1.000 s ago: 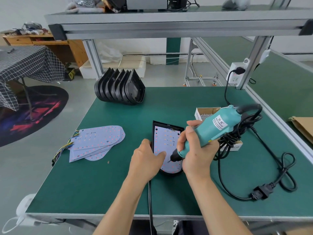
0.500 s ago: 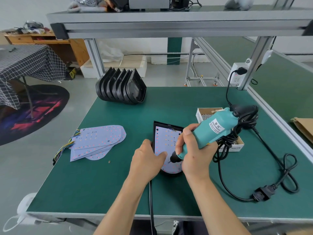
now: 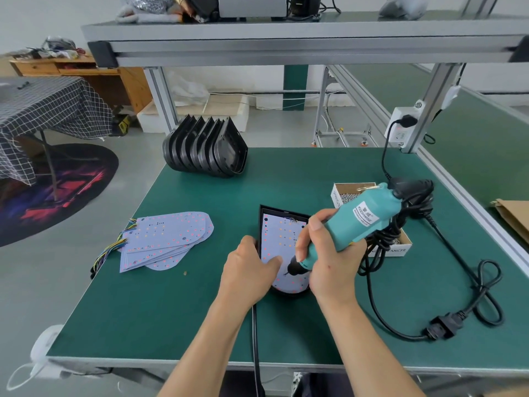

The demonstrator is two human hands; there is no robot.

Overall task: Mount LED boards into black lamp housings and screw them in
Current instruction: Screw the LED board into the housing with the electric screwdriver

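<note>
Screw-driving step: right hand (image 3: pixel 329 265) gripped the screwdriver (image 3: pixel 355 224), its tip at the LED board (image 3: pixel 279 239); left hand (image 3: pixel 246 270), fingers flat, steadied the housing (image 3: pixel 261 222). Next, likely another screw.

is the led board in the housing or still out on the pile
In. The LED board lies flat inside the black housing, whose rim frames it. The left hand holds it while the right hand points the screwdriver at it.

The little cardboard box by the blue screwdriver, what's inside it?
The cardboard box holds a heap of small silvery screws. The teal screwdriver and its bundled black cord cover most of the box, so the rest of the inside is hidden.
</note>
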